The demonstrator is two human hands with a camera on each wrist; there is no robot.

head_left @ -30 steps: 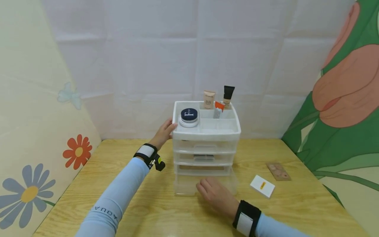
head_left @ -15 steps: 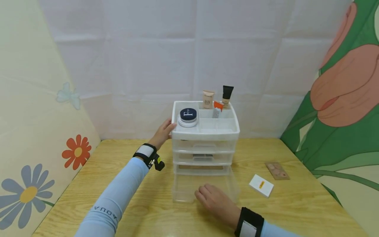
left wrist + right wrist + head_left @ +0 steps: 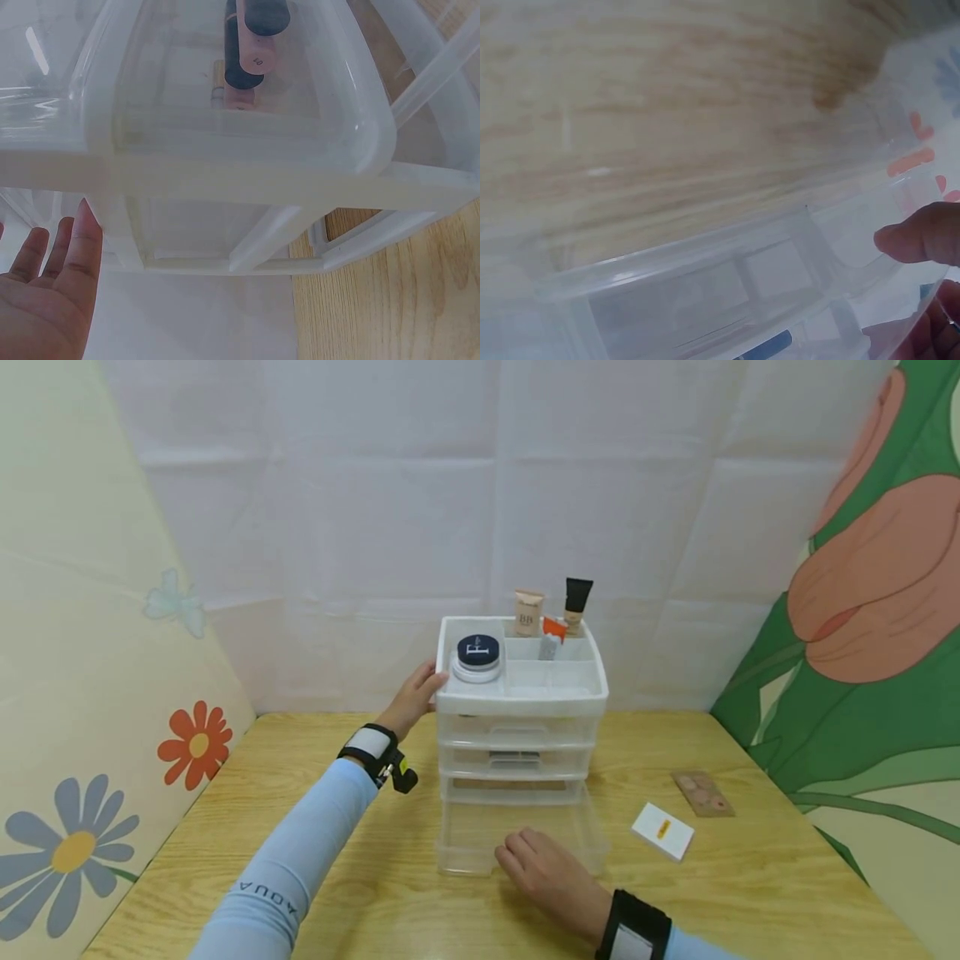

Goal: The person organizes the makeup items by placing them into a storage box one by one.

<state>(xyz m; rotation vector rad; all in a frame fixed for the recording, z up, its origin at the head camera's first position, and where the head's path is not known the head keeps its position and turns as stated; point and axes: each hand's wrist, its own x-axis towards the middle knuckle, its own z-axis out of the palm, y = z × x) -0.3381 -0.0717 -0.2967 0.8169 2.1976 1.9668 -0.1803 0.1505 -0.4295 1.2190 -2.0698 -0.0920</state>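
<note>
A white plastic drawer organizer [image 3: 521, 704] with clear drawers stands upright on the table. Its bottom drawer [image 3: 465, 858] is pulled out toward me, with no contents visible in it. My right hand [image 3: 553, 878] grips the front of that drawer. In the right wrist view the thumb [image 3: 919, 236] lies on one side of the clear front wall and the curled fingers [image 3: 930, 330] on the other. My left hand [image 3: 408, 702] rests against the organizer's upper left side. Extended fingers [image 3: 81, 259] touch its frame in the left wrist view.
On the organizer's top sit a dark-lidded round jar [image 3: 477, 652], a BB tube [image 3: 528, 612], a black-capped tube [image 3: 577, 602] and an orange-topped item [image 3: 553, 631]. A white box [image 3: 663, 832] and brownish palette [image 3: 702, 793] lie right. Black-and-pink cosmetics [image 3: 255, 45] show inside.
The bottom drawer has slid farther out toward me with my right hand, mostly in the first half second. My left hand stays at the organizer's side.
</note>
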